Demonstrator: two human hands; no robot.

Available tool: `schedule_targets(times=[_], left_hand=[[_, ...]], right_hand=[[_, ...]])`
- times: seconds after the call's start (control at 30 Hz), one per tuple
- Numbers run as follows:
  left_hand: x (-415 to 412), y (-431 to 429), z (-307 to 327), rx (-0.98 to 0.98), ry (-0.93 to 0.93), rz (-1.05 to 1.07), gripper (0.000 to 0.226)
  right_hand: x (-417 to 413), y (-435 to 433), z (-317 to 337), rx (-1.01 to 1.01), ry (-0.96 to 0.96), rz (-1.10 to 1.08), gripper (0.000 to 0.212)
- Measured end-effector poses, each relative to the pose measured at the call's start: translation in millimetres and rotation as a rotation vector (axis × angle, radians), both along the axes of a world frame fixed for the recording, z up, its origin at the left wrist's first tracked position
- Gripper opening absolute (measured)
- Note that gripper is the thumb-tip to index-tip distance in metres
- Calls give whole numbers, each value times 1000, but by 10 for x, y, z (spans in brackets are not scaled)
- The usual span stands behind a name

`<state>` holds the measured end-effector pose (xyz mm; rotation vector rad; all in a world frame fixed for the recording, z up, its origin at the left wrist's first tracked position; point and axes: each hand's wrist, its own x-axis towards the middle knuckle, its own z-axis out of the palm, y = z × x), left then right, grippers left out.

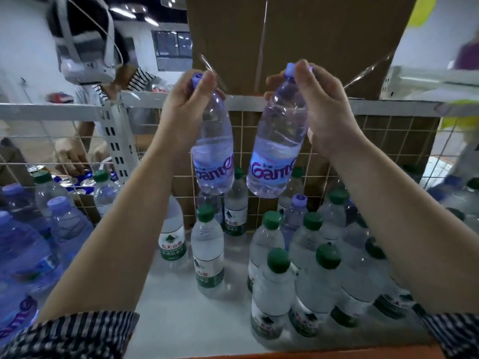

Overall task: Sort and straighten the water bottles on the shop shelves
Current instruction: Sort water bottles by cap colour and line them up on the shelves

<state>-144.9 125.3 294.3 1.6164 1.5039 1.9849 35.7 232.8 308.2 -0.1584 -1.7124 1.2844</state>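
Note:
My left hand grips the neck of a purple-capped Ganten bottle and holds it in the air above the shelf. My right hand holds a second Ganten bottle by its neck, tilted slightly, beside the first. Below them, several green-capped bottles stand on the white shelf, mostly at the centre and right. One purple-capped bottle stands among them. More purple-capped bottles are grouped at the left.
A wire mesh back closes the shelf behind the bottles, with a cardboard box above it. Beyond the mesh at the left, another person in a striped shirt handles cans. A white upright post stands left of my arm.

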Motion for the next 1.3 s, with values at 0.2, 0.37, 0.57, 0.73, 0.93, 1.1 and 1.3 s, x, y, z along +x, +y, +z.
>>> schedule_targets(times=[0.2,0.37,0.57,0.73,0.93,1.1,1.3], left_hand=[[426,-353,100,85,-24,78,27],[737,-873,-294,53,-66,126,37],[909,-1671,-907,16,-125,282,29],[767,-2297,-1063,5,-134,443,33],[377,-3163,-1210,-29,-116,593,27],[-117,-3947,-1350,-69,-163,628,24],[-790,-4767,-1479,-149,-143,684,32]], right_hand=[[314,-407,151,-26,75,39,32],[408,-876,-129,-36,-11,187,29],[361,-1473,-269,131,18,251,24],[41,-1884,-454,33,-22,396,24],[-631,-2604,-878,-27,-114,542,20],[-1299,-3342,-1201,-45,-150,584,23],[-2052,-4195,-1419,-73,-183,608,28]])
